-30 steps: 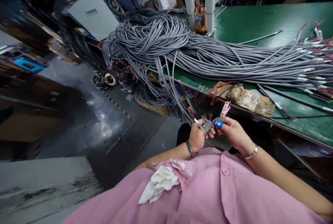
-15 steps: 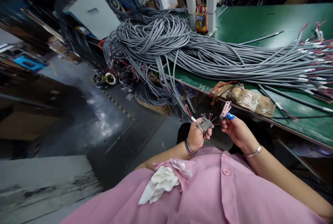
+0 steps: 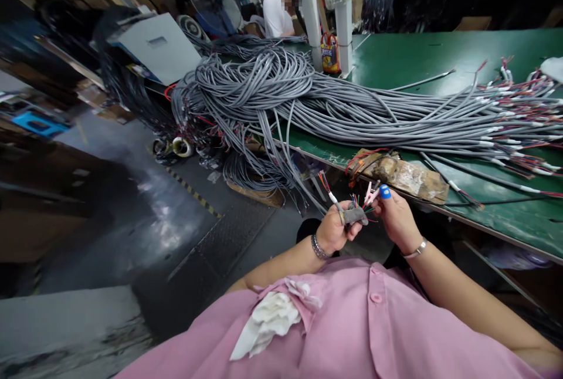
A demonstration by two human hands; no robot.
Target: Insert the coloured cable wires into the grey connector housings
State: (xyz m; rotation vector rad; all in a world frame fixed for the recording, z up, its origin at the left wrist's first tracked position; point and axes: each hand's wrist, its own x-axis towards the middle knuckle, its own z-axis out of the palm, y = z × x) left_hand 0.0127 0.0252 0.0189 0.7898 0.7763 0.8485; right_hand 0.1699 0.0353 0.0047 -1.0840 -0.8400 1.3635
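Low in front of my pink shirt, my left hand (image 3: 334,227) is closed around the end of a grey cable (image 3: 338,207). A grey wrapped piece, perhaps a covered thumb, lies over the grip. Thin coloured wires (image 3: 355,198) fan out beyond it, and more wire ends stick up from a white band on the cable. My right hand (image 3: 398,220), with blue tape on its thumb, pinches a small pink clip-like tool (image 3: 372,194). The tool's tip is right by the fanned wires; whether it grips one I cannot tell.
A large heap of grey cables (image 3: 264,77) spreads over the green table (image 3: 409,53). At its front edge sits a taped wooden block (image 3: 407,176). A red and yellow packet (image 3: 329,53) stands by white posts. Behind is a person in white (image 3: 277,14).
My right hand has brought the pink clip-like tool left, up to the wires at my left hand. The tool's angle has turned. My view has tilted up slightly.
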